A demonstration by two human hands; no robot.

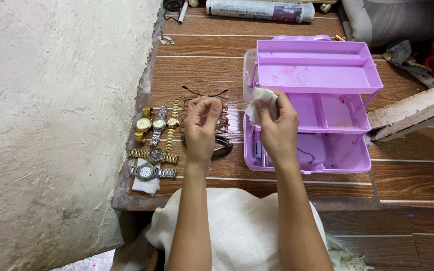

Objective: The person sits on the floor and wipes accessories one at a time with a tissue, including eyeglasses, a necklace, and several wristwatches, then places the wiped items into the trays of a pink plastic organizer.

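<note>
Brown plank floor (287,52); left hand (202,125) pinches something hidden, covering thin-framed spectacles (204,95); right hand (277,128) grips white tissue (261,100).

Brown wood-plank floor (413,175) carries a purple tiered organizer box (317,100) at centre, five wristwatches (155,143) near the left edge, a white tissue (145,184) under one, folded newspaper (259,10) at the far edge.

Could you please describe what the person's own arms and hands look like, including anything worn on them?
Both forearms are bare, with no sleeves reaching into view. The left hand and the right hand wear no gloves, and no rings, bracelets or wristwatch show on either. No markings are visible. A cream woven cloth covers the lap beneath the arms.
</note>
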